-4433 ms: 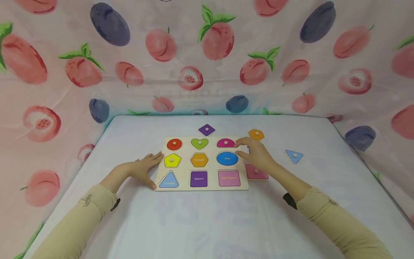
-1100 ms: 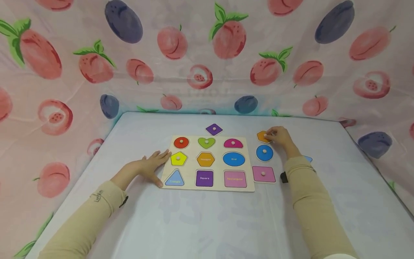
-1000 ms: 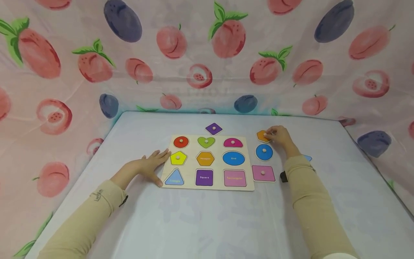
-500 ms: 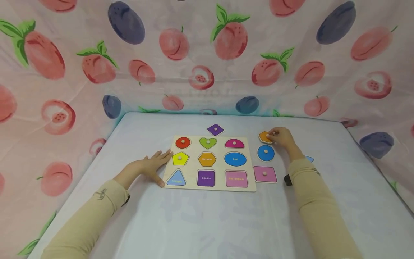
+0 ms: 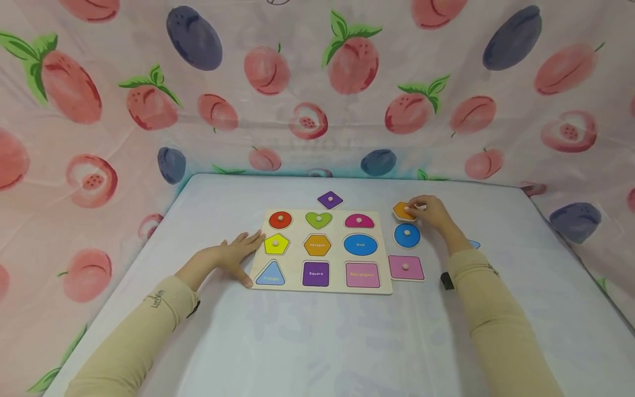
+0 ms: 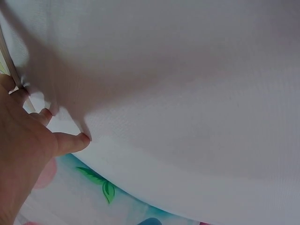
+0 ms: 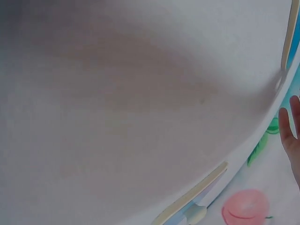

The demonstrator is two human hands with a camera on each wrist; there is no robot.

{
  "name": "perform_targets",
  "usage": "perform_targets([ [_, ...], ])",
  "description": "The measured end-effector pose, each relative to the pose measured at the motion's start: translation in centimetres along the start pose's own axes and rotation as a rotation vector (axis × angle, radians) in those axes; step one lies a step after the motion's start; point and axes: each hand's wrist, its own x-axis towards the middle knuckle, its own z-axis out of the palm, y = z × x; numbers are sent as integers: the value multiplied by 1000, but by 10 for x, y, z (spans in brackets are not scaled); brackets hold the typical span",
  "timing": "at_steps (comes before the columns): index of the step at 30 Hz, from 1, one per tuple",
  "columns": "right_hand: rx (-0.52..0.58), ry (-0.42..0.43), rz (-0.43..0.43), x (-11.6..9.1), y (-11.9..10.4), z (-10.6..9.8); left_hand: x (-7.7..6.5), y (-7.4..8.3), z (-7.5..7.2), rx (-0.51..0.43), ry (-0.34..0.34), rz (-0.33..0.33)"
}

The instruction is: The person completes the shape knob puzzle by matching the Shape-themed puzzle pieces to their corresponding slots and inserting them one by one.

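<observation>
In the head view my right hand (image 5: 429,212) pinches the knob of an orange hexagon puzzle piece (image 5: 402,209), whose pale lower edge shows beyond the board's upper right. My left hand (image 5: 235,257) is spread flat, fingertips and thumb at the left edge of the wooden puzzle board (image 5: 337,289). Red circle (image 5: 276,221), green heart (image 5: 313,222), magenta half-circle (image 5: 353,223) and yellow pentagon (image 5: 281,246) pieces sit in the board. Its hexagon (image 5: 317,245), oval, triangle, square and rectangle recesses show printed words. In the left wrist view the left hand (image 6: 23,140) touches the board's edge.
Right of the board lie a blue knobbed piece (image 5: 407,236) and a pink rectangle piece (image 5: 405,268). A purple diamond-shaped piece (image 5: 330,199) lies behind it. My right forearm mostly covers a light blue triangle piece (image 5: 474,243). A fruit-print cloth (image 5: 347,132) stands behind the table.
My right hand has left the magenta half-circle on the board and moved right to the orange hexagon, now pinched and shifted slightly left. My left hand stays at the board's edge.
</observation>
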Motion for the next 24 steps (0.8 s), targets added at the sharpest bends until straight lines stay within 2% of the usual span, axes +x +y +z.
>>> perform_targets([
  [13, -7, -1, -75, 2, -13, 6, -3, 4, -1, -6, 6, 5],
  [20, -6, -46, -114, 0, -21, 12, -4, 5, -2, -9, 1, 4],
  [24, -15, -45, -147, -1, -25, 15, -2, 4, -1, -5, 1, 8],
])
